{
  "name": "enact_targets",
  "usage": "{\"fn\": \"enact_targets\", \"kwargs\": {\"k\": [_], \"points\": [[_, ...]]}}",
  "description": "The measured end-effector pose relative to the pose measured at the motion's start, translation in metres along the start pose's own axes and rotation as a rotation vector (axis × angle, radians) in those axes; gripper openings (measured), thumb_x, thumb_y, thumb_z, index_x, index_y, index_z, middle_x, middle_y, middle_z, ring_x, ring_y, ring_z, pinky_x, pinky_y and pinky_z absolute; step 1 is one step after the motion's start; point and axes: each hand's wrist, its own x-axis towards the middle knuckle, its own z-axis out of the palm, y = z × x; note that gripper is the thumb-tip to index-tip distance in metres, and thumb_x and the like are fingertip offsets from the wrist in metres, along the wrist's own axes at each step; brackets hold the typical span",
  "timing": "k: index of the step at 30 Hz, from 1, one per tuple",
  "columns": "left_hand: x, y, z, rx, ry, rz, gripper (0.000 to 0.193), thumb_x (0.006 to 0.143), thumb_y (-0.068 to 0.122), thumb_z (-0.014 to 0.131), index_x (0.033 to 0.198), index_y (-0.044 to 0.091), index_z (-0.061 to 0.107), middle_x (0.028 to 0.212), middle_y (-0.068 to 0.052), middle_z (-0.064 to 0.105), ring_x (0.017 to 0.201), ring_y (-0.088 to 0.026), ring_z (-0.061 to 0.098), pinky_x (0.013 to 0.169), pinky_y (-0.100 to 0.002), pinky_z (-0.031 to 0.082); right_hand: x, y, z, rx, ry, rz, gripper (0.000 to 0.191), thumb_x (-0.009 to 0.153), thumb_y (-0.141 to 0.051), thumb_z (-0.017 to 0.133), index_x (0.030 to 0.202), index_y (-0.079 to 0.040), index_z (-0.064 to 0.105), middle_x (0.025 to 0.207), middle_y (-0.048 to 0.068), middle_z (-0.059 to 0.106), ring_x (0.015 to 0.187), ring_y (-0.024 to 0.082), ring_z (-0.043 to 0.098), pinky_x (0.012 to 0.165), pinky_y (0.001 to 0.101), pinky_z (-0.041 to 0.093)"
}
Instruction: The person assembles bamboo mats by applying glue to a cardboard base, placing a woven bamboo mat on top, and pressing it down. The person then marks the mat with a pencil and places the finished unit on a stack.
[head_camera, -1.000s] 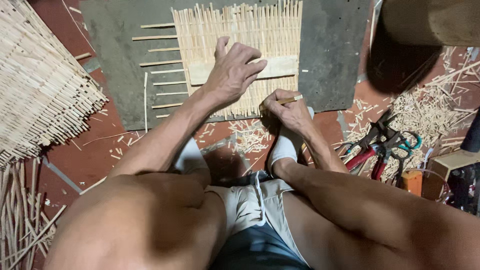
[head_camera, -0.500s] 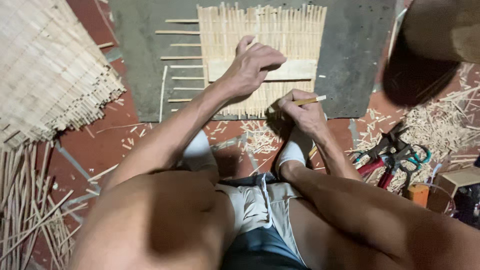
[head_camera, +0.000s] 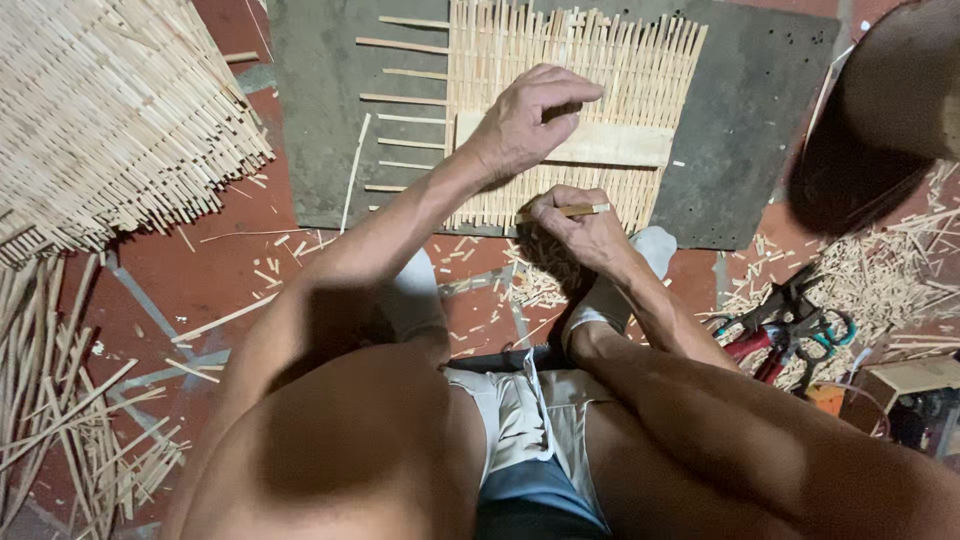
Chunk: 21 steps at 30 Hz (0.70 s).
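Observation:
A small woven bamboo mat (head_camera: 620, 80) lies on a grey board (head_camera: 320, 110), with a flat wooden slat (head_camera: 610, 145) across it. My left hand (head_camera: 525, 125) hovers over the slat's left end, fingers curled, thumb and fingertips pinched close together; whether it holds anything I cannot tell. My right hand (head_camera: 575, 225) rests at the mat's near edge, gripping a thin bamboo stick (head_camera: 580, 211) that points right. Several loose bamboo strips (head_camera: 395, 100) stick out from the mat's left side.
A stack of finished woven mats (head_camera: 110, 110) lies at the left. Long bamboo sticks (head_camera: 60, 400) are piled at the lower left. Red-handled cutters and scissors (head_camera: 790, 325) lie at the right among bamboo offcuts (head_camera: 880, 275). A dark round object (head_camera: 880, 120) sits at the upper right.
My left hand has lifted from flat on the slat and curled its fingers. My right hand keeps the stick at the mat's edge. The view has shifted.

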Motion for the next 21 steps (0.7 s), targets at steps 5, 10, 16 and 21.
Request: {"fn": "enact_targets", "kwargs": {"k": [5,10,16,21], "points": [[0.0,-0.002,0.001,0.002,0.002,0.022,0.031,0.097,0.009,0.057,0.124,0.007,0.072,0.121,-0.007,0.072,0.118,-0.021,0.063,0.113,-0.04,0.047,-0.003,-0.002,0.006,0.075,0.085,-0.011,0.027,0.098,-0.026,0.064,0.101,-0.002,0.075,0.085,0.007,0.076,0.075,0.014,0.069,0.067,0.0301,0.057],[0.001,0.0,-0.001,-0.02,0.025,0.048,0.033,0.094,0.012,0.059,0.123,0.005,0.072,0.121,-0.009,0.072,0.118,-0.024,0.062,0.11,-0.04,0.048,-0.002,-0.008,-0.006,0.008,0.01,-0.044,0.025,0.096,-0.024,0.065,0.095,-0.002,0.076,0.081,0.006,0.075,0.07,0.013,0.067,0.062,0.0284,0.055],[0.003,-0.004,-0.001,-0.024,0.007,-0.009,0.033,0.093,0.014,0.06,0.123,0.007,0.073,0.119,-0.008,0.073,0.116,-0.023,0.064,0.111,-0.039,0.048,0.018,-0.008,0.015,0.016,-0.085,-0.143,0.023,0.093,-0.02,0.062,0.09,-0.002,0.077,0.078,0.006,0.073,0.064,0.012,0.061,0.055,0.0287,0.048],[0.002,-0.007,0.0,-0.003,0.044,0.064,0.032,0.093,0.014,0.062,0.122,0.006,0.073,0.119,-0.01,0.073,0.118,-0.025,0.063,0.11,-0.04,0.048,0.029,-0.007,0.032,0.09,-0.13,-0.216,0.017,0.097,-0.015,0.064,0.096,-0.002,0.075,0.082,0.006,0.073,0.074,0.011,0.066,0.067,0.0262,0.054]]}}
